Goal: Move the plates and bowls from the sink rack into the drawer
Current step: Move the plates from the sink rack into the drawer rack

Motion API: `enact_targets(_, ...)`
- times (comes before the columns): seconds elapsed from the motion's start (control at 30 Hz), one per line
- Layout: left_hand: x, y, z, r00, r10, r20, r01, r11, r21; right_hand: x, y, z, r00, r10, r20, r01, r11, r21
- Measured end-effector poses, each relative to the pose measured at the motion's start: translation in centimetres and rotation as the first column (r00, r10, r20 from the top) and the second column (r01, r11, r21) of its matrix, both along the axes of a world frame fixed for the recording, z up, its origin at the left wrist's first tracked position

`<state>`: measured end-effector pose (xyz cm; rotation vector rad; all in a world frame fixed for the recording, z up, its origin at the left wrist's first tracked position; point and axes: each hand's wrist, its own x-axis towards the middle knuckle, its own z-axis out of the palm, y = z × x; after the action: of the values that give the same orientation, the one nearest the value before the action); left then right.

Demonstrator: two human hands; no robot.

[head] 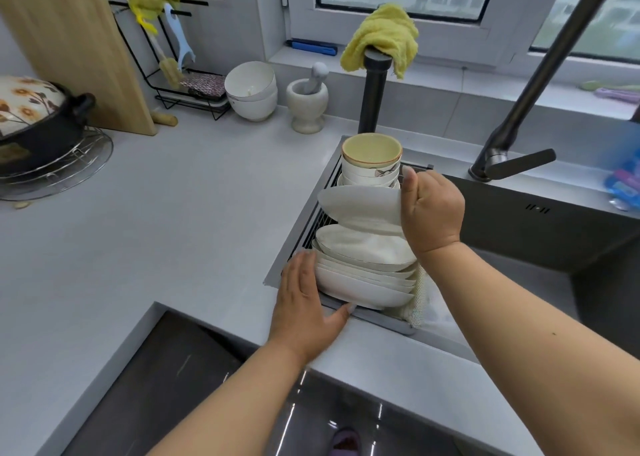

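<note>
Right hand [431, 209] fingers grip tilted plate [360, 206]; left hand [304, 303] flat, fingers straight against plate stack [363, 282].

Glossy white ceramic plates [363, 282]

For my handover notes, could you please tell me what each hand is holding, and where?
The right hand grips a white oval plate by its right rim. The left hand holds nothing, resting flat against the stacked white dishes.
</note>
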<state>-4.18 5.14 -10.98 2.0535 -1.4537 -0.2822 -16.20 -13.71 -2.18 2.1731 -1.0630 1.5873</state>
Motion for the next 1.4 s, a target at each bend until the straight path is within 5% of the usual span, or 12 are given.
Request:
enact_targets(0.13, -0.4, 1.8, 2.6, 0.981, 0.148, -0.123, -0.166, 0.975, -0.15, -1.2, 2.6, 3.2, 0.99, 0.078, 0.116, -0.067, 0.993, -0.098)
enact_targets(0.23, -1.2, 3.1, 6.9, 0.844, 0.311, -0.437, -0.413, 0.897, -0.159, -1.8, 5.9, 5.6, 0.962, 0.194, 0.194, -0.169, 0.976, -0.141)
enact_targets(0.33, -2.0, 4.3, 11.2, 0.426, 0.237, -0.873, -0.506, 0.863, -0.013, -2.7, 9.9, 7.3, 0.92, 0.335, 0.206, -0.3, 0.936, -0.182)
enact_targets(0.43, -3.3, 7.1, 13.9, -0.091, 0.081, -0.993, -0.383, 0.917, 0.11, -3.9, 14.2, 7.8, 0.878, 0.436, 0.199, -0.407, 0.897, -0.172)
enact_targets(0.53, -4.7, 11.1, 15.1, -0.294, 0.015, -0.956, -0.337, 0.934, 0.119, -5.1, 18.4, 7.7, 0.835, 0.516, 0.193, -0.492, 0.856, -0.16)
enact_targets(0.8, -7.3, 22.3, 15.5, -0.234, 0.043, -0.971, -0.598, 0.781, 0.179, -5.2, 27.2, 7.4, 0.733, 0.623, 0.274, -0.68, 0.676, 0.283)
enact_targets(0.97, -7.0, 30.5, 15.8, -0.216, 0.015, -0.976, -0.769, 0.613, 0.18, -2.7, 32.9, 7.6, 0.777, 0.562, 0.285, -0.597, 0.511, 0.619)
enact_targets(1.03, -6.8, 34.0, 15.7, -0.196, 0.018, -0.98, -0.817, 0.55, 0.173, -1.5, 35.3, 7.3, 0.782, 0.525, 0.336, -0.544, 0.311, 0.779)
enact_targets(1.1, -6.9, 37.6, 15.9, -0.185, 0.017, -0.983, -0.857, 0.487, 0.17, -0.2, 38.4, 7.4, 0.749, 0.48, 0.457, -0.499, -0.045, 0.865)
enact_targets(1.2, -7.3, 43.2, 15.7, -0.156, 0.04, -0.987, -0.902, 0.402, 0.159, 0.8, 44.1, 7.3, 0.673, 0.403, 0.62, -0.438, -0.459, 0.773)
enact_targets(1.27, -7.6, 47.1, 15.1, -0.159, 0.072, -0.985, -0.925, 0.337, 0.174, 1.2, 47.9, 7.0, 0.612, 0.399, 0.683, -0.413, -0.575, 0.706)
enact_targets(1.4, -7.7, 55.6, 12.7, -0.231, 0.133, -0.964, -0.945, 0.206, 0.254, 2.5, 55.6, 6.4, 0.57, 0.456, 0.683, -0.335, -0.63, 0.7)
